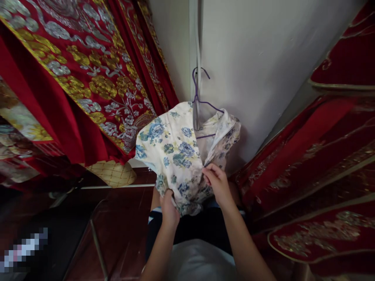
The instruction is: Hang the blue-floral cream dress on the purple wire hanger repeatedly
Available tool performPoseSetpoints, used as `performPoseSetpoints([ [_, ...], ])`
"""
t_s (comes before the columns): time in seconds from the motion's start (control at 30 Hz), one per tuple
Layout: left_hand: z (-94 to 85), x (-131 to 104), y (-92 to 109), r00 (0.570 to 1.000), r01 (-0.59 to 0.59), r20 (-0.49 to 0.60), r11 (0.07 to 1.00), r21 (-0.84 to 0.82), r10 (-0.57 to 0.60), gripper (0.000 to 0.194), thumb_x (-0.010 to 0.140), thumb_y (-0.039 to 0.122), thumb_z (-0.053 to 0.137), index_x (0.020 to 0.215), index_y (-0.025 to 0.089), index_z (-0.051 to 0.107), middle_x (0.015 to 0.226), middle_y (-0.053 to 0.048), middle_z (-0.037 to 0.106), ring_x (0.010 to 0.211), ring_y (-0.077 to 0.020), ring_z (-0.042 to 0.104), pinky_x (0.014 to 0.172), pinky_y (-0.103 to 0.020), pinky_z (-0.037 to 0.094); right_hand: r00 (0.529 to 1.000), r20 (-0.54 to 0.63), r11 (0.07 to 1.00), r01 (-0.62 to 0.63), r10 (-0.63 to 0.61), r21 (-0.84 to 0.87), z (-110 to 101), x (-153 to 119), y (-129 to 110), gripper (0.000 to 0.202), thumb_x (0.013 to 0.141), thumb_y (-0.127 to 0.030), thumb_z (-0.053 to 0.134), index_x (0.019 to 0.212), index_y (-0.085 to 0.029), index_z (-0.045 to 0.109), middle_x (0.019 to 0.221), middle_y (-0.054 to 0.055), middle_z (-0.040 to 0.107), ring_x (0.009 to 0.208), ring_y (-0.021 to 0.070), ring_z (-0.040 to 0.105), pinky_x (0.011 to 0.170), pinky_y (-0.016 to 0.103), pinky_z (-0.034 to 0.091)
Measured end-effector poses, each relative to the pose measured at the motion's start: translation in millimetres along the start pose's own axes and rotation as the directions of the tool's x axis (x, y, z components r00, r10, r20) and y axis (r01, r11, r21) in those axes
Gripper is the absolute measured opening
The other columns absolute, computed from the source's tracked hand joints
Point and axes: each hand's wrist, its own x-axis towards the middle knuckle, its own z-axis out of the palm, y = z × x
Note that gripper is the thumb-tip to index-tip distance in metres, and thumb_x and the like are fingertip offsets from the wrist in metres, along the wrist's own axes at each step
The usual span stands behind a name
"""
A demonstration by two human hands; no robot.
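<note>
A white shirt with blue flowers (178, 152) is draped over a purple wire hanger (209, 104) in front of me. The hanger's hook points up, close to the wall, and its lower bar shows through the open neck. My right hand (217, 181) pinches the front edge of the shirt at the bottom of the neck opening. Lower and to the left, my left hand (170, 208) is closed on the shirt's side, with the cloth bunched near its fingers. The shirt's lower part gathers above my lap.
Red cloth with gold and silver embroidery (99, 78) hangs at the left. More red embroidered garments (319, 156) fill the right side. A pale wall (249, 50) with a thin pipe stands behind the hanger. At lower left is a dark seat (52, 234) on a reddish floor.
</note>
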Motion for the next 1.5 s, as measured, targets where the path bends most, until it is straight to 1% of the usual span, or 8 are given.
performPoseSetpoints([
  [0.13, -12.5, 11, 3, 0.914, -0.343, -0.227, 0.939, 0.016, 0.337, 0.029, 0.069, 0.018, 0.068, 0.097, 0.022, 0.062, 0.095, 0.001, 0.063, 0.09, -0.0138, 0.061, 0.085, -0.025, 0.048, 0.999, -0.026, 1.0, -0.022, 0.022, -0.016, -11, -20, -6, 0.034, 0.077, -0.042, 0.069, 0.061, -0.021, 0.048, 0.047, -0.007, 0.042, 0.045, 0.0087, 0.035, 0.047, 0.024, 0.026],
  [0.23, -7.1, 3, 7, 0.846, -0.521, -0.009, 0.828, 0.208, 0.534, 0.023, 0.078, 0.021, 0.069, 0.1, 0.021, 0.062, 0.097, -0.001, 0.061, 0.089, -0.0139, 0.058, 0.085, -0.025, 0.047, 0.997, 0.054, 0.997, -0.061, 0.063, -0.038, -10, -27, -13, 0.034, 0.076, -0.045, 0.07, 0.062, -0.021, 0.051, 0.047, -0.006, 0.045, 0.044, 0.0087, 0.037, 0.046, 0.024, 0.026],
  [0.43, 41.6, -12, 11, 0.721, -0.593, 0.594, 0.761, 0.263, 0.356, 0.012, 0.089, 0.025, 0.061, 0.099, 0.018, 0.063, 0.095, -0.005, 0.063, 0.088, -0.0174, 0.06, 0.081, -0.028, 0.047, 0.979, 0.176, 0.993, -0.097, 0.106, -0.06, 2, -25, -22, 0.035, 0.075, -0.048, 0.072, 0.064, -0.018, 0.058, 0.046, -0.005, 0.046, 0.043, 0.0078, 0.037, 0.044, 0.023, 0.025],
  [0.8, 43.6, 0, -9, 0.711, -0.52, 0.668, 0.803, 0.292, 0.217, 0.019, 0.093, 0.032, 0.056, 0.081, 0.017, 0.058, 0.073, -0.001, 0.055, 0.068, -0.0143, 0.052, 0.065, -0.025, 0.04, 0.997, 0.015, 0.994, 0.073, -0.074, 0.077, 14, 66, -90, 0.03, 0.064, -0.04, 0.08, 0.062, -0.015, 0.063, 0.043, -0.007, 0.037, 0.04, 0.0039, 0.025, 0.04, 0.023, 0.014],
  [1.03, 45.0, 1, -22, 0.644, -0.591, 0.747, 0.726, 0.35, 0.164, 0.018, 0.094, 0.03, 0.054, 0.082, 0.017, 0.058, 0.077, -0.003, 0.06, 0.072, -0.0153, 0.055, 0.068, -0.026, 0.042, 0.988, -0.012, 0.981, 0.152, -0.151, 0.119, 29, 109, -127, 0.03, 0.072, -0.035, 0.079, 0.06, -0.015, 0.06, 0.042, -0.008, 0.037, 0.037, 0.0023, 0.025, 0.038, 0.021, 0.012],
  [1.17, 65.0, 17, 15, 0.568, -0.682, 0.78, 0.681, 0.268, 0.262, 0.016, 0.094, 0.03, 0.055, 0.101, 0.018, 0.063, 0.089, -0.006, 0.065, 0.082, -0.0169, 0.061, 0.074, -0.027, 0.046, 0.983, 0.013, 0.976, 0.178, -0.181, 0.122, 21, 98, -119, 0.027, 0.075, -0.036, 0.076, 0.065, -0.017, 0.06, 0.043, -0.007, 0.042, 0.04, 0.0039, 0.03, 0.039, 0.02, 0.017],
  [1.33, 123.1, 48, 95, 0.41, -0.861, 0.717, 0.498, 0.101, 0.564, 0.038, 0.098, 0.031, 0.052, 0.134, 0.02, 0.052, 0.092, -0.004, 0.064, 0.077, -0.0146, 0.059, 0.076, -0.028, 0.047, 0.968, 0.065, 0.97, 0.243, -0.243, 0.011, 11, 84, -114, 0.028, 0.078, -0.041, 0.073, 0.069, -0.019, 0.058, 0.043, -0.008, 0.043, 0.041, 0.0058, 0.032, 0.043, 0.021, 0.021],
  [1.5, 161.3, 61, 136, 0.233, -0.951, 0.807, 0.301, 0.072, 0.543, 0.021, 0.097, 0.035, 0.054, 0.101, 0.018, 0.066, 0.085, -0.004, 0.067, 0.075, -0.0145, 0.059, 0.071, -0.026, 0.045, 0.91, 0.112, 0.908, 0.41, -0.4, -0.088, 7, 86, -113, 0.027, 0.08, -0.041, 0.069, 0.07, -0.02, 0.055, 0.048, -0.008, 0.04, 0.044, 0.0069, 0.032, 0.046, 0.023, 0.022],
])
